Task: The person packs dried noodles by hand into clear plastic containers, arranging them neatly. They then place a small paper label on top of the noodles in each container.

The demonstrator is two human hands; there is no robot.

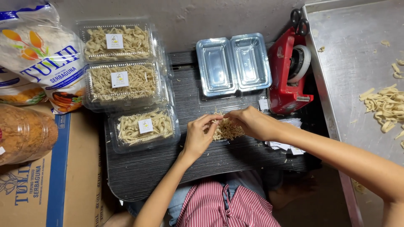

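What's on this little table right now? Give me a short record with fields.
left hand: left hand pinching the pile of noodle strips
right hand: right hand on the same pile, from the other side
surface: dark table
packed: three shut clear boxes of noodles, each labelled
empty: open clear box
nearby: red tape dispenser; metal tray with loose strips

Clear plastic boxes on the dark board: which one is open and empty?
The hinged box beside the red tape dispenser: lid open, nothing inside. The three boxes stacked at left are closed, labelled and full of noodles.
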